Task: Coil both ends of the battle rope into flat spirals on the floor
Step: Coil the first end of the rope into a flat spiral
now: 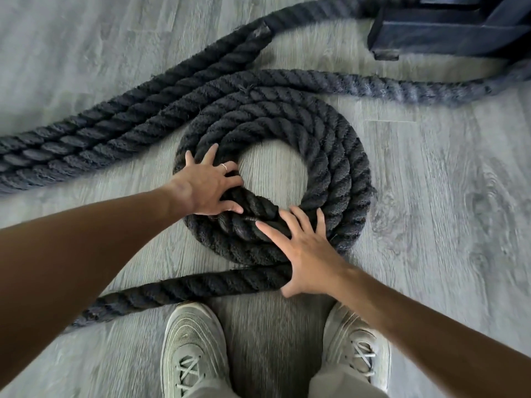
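Battle rope, thick, black and twisted, lies on the grey plank floor. One end is wound into a flat spiral of about four turns around an open centre where bare floor shows. The landmark is this spiral. Left hand rests on the spiral's near-left turns, fingers spread wide and flat, the thumb beside the inner rope end; it presses and grips nothing. Right hand lies on the spiral's near side, fingers splayed across the turns, the thumb against the loose length that runs off to the near left; also an open press. Further lengths of rope pass beyond the spiral on its far side, toward a dark equipment base at the far right. Two pale sneakers stand just near of the spiral. For this step, judged best practice: hold the wound turns down flat with one palm, feed the loose length snug against the outermost turn, and close the centre gap.
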Motion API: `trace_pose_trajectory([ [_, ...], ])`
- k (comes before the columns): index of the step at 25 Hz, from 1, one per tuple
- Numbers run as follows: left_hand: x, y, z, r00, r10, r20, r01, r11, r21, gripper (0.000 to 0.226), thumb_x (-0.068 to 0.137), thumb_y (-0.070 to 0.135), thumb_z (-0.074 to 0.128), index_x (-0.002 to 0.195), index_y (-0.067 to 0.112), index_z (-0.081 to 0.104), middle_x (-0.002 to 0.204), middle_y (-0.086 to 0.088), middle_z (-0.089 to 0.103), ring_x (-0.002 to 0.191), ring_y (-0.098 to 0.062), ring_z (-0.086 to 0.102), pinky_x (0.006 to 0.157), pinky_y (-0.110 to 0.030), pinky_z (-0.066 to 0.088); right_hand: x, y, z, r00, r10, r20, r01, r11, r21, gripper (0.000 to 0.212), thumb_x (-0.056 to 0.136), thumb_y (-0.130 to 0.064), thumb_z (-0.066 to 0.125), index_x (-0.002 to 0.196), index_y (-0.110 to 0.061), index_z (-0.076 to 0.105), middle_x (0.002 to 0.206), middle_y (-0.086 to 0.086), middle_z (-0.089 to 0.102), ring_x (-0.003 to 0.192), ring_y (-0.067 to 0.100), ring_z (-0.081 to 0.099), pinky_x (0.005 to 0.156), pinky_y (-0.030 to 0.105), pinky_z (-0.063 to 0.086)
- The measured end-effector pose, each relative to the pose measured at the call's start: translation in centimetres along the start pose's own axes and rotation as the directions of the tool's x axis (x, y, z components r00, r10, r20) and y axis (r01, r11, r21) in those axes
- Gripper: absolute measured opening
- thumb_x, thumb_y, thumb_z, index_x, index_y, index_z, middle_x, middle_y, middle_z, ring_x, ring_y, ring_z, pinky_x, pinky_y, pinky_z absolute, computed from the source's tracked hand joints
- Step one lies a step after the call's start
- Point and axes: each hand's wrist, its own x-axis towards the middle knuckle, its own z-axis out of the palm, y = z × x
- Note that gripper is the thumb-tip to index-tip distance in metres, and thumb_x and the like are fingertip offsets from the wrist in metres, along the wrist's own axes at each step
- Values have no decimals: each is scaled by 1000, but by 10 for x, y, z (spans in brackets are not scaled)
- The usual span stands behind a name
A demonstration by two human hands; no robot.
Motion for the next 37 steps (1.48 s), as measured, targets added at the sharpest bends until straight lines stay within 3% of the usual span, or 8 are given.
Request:
trace_pose_trajectory([
  [6, -22, 63, 15, 950, -298, -94, 283, 948, -142, 91, 74, 91, 2, 140, 41, 41, 151, 3, 38, 126, -48, 35, 92, -60, 41, 2, 84, -52, 972, -145, 183, 178, 967, -181, 152, 40, -54, 93, 154, -53, -8, 167, 1, -4, 152, 19, -20, 118, 58, -15],
  [10, -22, 45, 17, 913, -297, -279, 281, 955, -97, 103, 66, 100, -4, 146, 46, 33, 155, -6, 29, 111, -42, 42, 84, -54, 39, 3, 54, -46, 979, -89, 185, 104, 992, -74, 152, 39, -73, 88, 153, -52, -11, 166, 10, -8, 152, 34, -20, 116, 69, -9],
  [12, -16, 16, 11, 925, -184, -334, 208, 978, 37, 108, 62, 102, -6, 149, 49, 29, 163, -8, 16, 124, -46, 35, 91, -62, 37, 7, 32, -40, 989, -59, 133, 60, 998, -7, 149, 42, -82, 81, 154, -52, -11, 166, 9, -20, 151, 41, -19, 113, 77, -4],
  [15, 0, -20, 6, 996, 23, -84, -14, 994, 108, 109, 59, 104, -2, 151, 50, 25, 167, 7, -2, 148, -46, -11, 105, -79, 20, 16, 17, -42, 990, -20, 142, 33, 995, -90, 150, 42, -89, 75, 157, -45, -12, 165, 8, -26, 149, 44, -24, 107, 83, -5],
  [17, 3, -27, 5, 996, 79, 34, -81, 995, 60, 107, 61, 99, 4, 152, 47, 26, 166, 12, 0, 148, -44, -20, 107, -77, 26, 16, 8, -39, 989, -46, 139, 66, 988, -143, 151, 43, -90, 74, 159, -41, -9, 165, 11, -27, 148, 44, -26, 110, 79, -9],
  [22, -1, -19, 5, 996, 65, 55, -66, 997, 29, 103, 66, 91, 6, 154, 42, 25, 160, 10, 13, 147, -49, -14, 102, -70, 40, 13, -4, -21, 995, -44, 85, 50, 996, -71, 148, 44, -74, 84, 160, -36, 1, 161, 9, -36, 145, 39, -37, 108, 62, -27],
  [32, -15, 47, 4, 983, -160, 95, 179, 955, -238, 91, 80, 87, 20, 154, 35, 26, 162, 0, 15, 142, -64, 4, 103, -69, 36, 5, 85, -65, 960, -167, 224, 197, 973, -121, 136, 42, -63, 87, 156, -50, 13, 164, -10, -30, 147, 19, -37, 119, 59, -15],
  [37, -12, 29, 6, 981, -175, -82, 159, 973, -166, 101, 63, 102, 14, 146, 48, 29, 166, 5, 3, 144, -49, 14, 95, -66, 43, 13, 27, -51, 982, -143, 122, 134, 988, 76, 124, 52, -89, 69, 156, -40, 23, 168, -1, -13, 151, 24, -27, 120, 63, -9],
])
